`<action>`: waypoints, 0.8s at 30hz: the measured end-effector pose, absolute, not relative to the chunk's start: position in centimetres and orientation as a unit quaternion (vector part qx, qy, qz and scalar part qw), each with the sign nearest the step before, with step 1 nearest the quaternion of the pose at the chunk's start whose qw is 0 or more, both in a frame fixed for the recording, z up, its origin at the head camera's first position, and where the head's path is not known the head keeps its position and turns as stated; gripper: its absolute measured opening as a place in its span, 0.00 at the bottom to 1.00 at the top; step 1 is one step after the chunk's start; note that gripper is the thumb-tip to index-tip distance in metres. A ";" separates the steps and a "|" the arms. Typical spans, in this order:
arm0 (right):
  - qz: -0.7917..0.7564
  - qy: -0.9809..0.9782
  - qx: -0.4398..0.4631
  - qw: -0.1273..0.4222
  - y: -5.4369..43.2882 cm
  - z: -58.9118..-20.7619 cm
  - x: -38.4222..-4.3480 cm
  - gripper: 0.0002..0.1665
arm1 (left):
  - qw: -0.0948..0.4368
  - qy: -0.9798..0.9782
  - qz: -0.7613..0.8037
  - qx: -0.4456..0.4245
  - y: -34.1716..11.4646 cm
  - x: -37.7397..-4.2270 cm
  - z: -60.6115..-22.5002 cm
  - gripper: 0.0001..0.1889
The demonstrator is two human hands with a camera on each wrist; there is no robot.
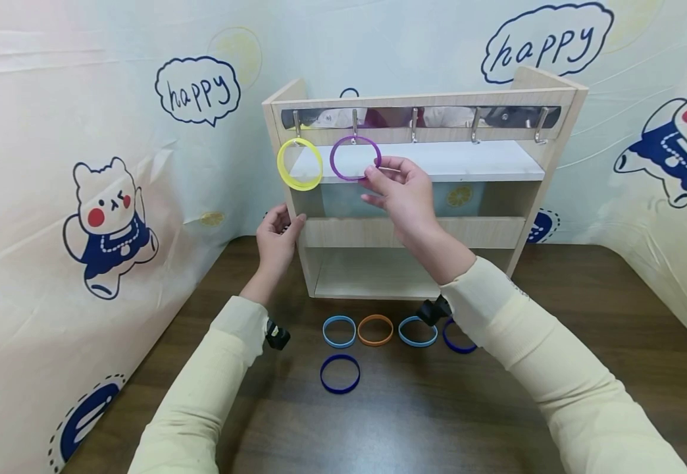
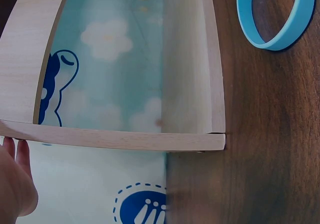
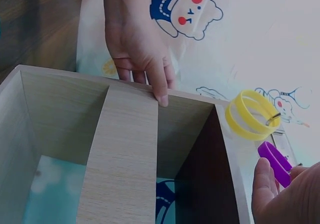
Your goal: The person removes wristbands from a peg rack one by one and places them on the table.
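My right hand (image 1: 405,197) pinches a purple silicone wristband (image 1: 333,158) by its lower right side, between thumb and fingers. The band's top edge lies right at the tip of the second metal hook (image 1: 355,122) from the left. On the leftmost hook (image 1: 297,124) hangs a yellow wristband (image 3: 235,126), just left of the purple one. My left hand (image 1: 278,240) grips the left side panel of a small wooden shelf (image 1: 343,233); its thumb rests on the front edge and its other fingers lie outside, as the right wrist view shows.
Before the shelf, the brown table (image 1: 284,421) holds a light blue band (image 1: 339,346), an orange band (image 1: 376,343), another light blue band (image 1: 418,344) and two dark blue bands (image 1: 340,392). Three more hooks line the metal rail to the right. A printed cloth (image 1: 112,79) stands behind.
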State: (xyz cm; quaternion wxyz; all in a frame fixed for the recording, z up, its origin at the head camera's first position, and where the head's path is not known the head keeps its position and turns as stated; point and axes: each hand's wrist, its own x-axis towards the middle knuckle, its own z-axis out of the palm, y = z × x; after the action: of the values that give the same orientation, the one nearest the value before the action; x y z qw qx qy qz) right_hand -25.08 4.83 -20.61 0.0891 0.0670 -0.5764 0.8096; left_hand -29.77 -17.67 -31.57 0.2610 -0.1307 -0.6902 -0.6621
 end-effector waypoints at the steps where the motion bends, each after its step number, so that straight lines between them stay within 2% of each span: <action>1: 0.813 -0.572 0.067 0.088 4.9 -20.5 -25.0 0.21 | 0.261 -0.691 -0.662 -0.130 -17.7 -29.7 -31.6 0.17; 13: 0.814 -0.568 0.093 0.086 5.2 -19.7 -23.6 0.23 | 0.262 -0.693 -0.659 -0.129 -17.5 -29.6 -31.4 0.17; 24: 0.808 -0.571 0.122 0.083 5.5 -19.7 -21.7 0.15 | 0.258 -0.690 -0.665 -0.125 -17.5 -29.5 -31.3 0.17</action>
State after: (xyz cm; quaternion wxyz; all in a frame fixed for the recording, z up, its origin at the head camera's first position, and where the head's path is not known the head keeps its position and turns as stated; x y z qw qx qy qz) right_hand -21.69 5.52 -19.73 0.0827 0.1215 -0.5706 0.8079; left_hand -29.50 -17.51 -31.34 0.2576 -0.1250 -0.6900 -0.6647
